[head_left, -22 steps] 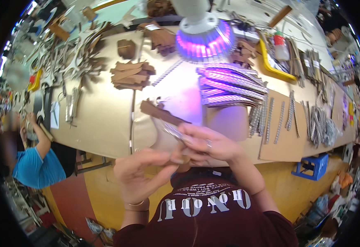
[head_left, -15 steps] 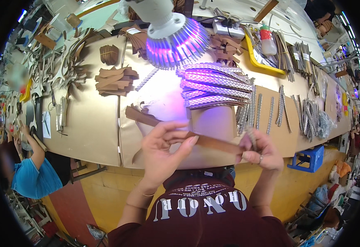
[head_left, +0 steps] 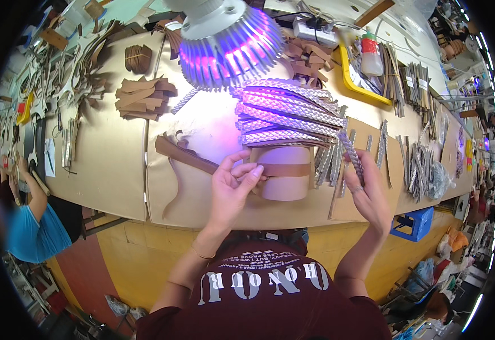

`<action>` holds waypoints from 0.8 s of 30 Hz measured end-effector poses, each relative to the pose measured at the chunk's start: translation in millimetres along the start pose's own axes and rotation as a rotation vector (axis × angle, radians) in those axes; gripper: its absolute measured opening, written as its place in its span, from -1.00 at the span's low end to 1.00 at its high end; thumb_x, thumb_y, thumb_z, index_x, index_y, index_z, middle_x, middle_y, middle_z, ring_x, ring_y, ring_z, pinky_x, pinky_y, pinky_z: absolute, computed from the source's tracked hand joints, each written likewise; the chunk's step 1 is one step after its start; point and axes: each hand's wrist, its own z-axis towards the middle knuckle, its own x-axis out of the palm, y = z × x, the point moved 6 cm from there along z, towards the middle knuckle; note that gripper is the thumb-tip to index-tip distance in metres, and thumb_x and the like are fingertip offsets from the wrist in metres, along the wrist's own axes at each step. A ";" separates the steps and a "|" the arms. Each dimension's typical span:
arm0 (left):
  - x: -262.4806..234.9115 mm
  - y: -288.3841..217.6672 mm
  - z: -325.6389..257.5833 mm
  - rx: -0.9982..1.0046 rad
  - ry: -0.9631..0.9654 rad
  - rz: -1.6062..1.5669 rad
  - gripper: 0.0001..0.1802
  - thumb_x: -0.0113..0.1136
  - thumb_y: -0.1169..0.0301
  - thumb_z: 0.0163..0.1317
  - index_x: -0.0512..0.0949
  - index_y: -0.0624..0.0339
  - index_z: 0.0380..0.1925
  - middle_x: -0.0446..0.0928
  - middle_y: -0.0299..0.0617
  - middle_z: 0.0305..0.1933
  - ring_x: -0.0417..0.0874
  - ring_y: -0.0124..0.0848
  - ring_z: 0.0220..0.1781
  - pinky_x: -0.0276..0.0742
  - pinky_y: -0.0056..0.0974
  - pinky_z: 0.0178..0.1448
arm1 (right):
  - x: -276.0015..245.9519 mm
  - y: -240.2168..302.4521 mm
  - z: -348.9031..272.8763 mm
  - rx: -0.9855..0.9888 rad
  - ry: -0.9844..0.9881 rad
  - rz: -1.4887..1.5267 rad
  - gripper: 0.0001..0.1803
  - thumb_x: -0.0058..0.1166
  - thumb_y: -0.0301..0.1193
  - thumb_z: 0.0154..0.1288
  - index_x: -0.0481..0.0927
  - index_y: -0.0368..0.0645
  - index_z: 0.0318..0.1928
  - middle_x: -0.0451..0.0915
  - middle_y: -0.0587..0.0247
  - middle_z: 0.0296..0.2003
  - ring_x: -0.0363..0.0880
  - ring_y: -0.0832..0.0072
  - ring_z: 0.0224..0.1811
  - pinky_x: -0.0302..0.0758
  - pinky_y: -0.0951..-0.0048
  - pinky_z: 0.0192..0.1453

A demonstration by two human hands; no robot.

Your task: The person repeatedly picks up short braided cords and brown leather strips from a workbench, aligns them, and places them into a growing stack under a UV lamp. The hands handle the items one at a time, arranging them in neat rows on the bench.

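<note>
Between thumb and fingers, my left hand [head_left: 236, 184] pinches one end of a flat brown leather strip [head_left: 288, 170]. That strip lies across a smooth tan rounded block [head_left: 284, 190] near the table's front. To the right, my right hand [head_left: 369, 190] is closed on a silvery braided strip [head_left: 351, 152], which points up and away from the fingers. Just beyond the block, several silvery braided strips [head_left: 290, 116] with brown backing are laid side by side under a lamp with a finned, purple-glowing head [head_left: 230, 48]. Left of my left hand, more brown strips [head_left: 182, 154] lie loose.
Stacks of brown leather pieces [head_left: 145, 97] lie at the left. Loose braided strips [head_left: 420, 170] cover the right side, near a blue stool [head_left: 414, 224]. A yellow tray [head_left: 346, 76] and a white bottle [head_left: 372, 56] stand behind. A person in blue [head_left: 40, 226] sits far left.
The brown strip went from being held in the air between both hands to lying across the block. My right hand has let go of it and moved right and away, with the braided strip.
</note>
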 end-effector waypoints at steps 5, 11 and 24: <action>-4.2 3.2 -1.4 -0.133 0.114 -0.142 -0.48 0.19 0.53 0.31 0.27 0.33 0.23 0.65 -0.08 -0.14 0.68 -0.40 -0.08 0.54 -0.39 0.02 | 16.7 36.7 -4.8 -0.026 0.244 -0.035 -0.75 0.00 -0.30 0.44 0.50 -0.28 -0.18 0.47 0.24 -0.55 0.40 0.43 -0.53 0.33 0.39 -0.41; -1.1 15.4 -5.4 -0.201 0.067 -0.262 -0.46 0.15 0.54 0.33 0.23 0.31 0.28 0.64 -0.07 -0.11 0.67 -0.42 -0.06 0.53 -0.41 -0.01 | 59.9 62.1 14.1 -0.153 0.430 -0.171 -0.73 0.03 -0.34 0.43 0.58 -0.32 -0.31 0.56 0.18 -0.53 0.45 0.48 -0.54 0.36 0.42 -0.41; 1.3 15.8 -6.3 -0.189 0.124 -0.347 -0.47 0.08 0.52 0.38 0.20 0.30 0.31 0.63 -0.06 0.00 0.66 -0.46 0.00 0.51 -0.43 0.01 | 82.6 72.2 25.9 0.012 0.564 -0.222 -0.75 0.00 -0.42 0.42 0.54 -0.35 -0.38 0.47 0.31 -0.59 0.35 0.63 -0.53 0.32 0.51 -0.42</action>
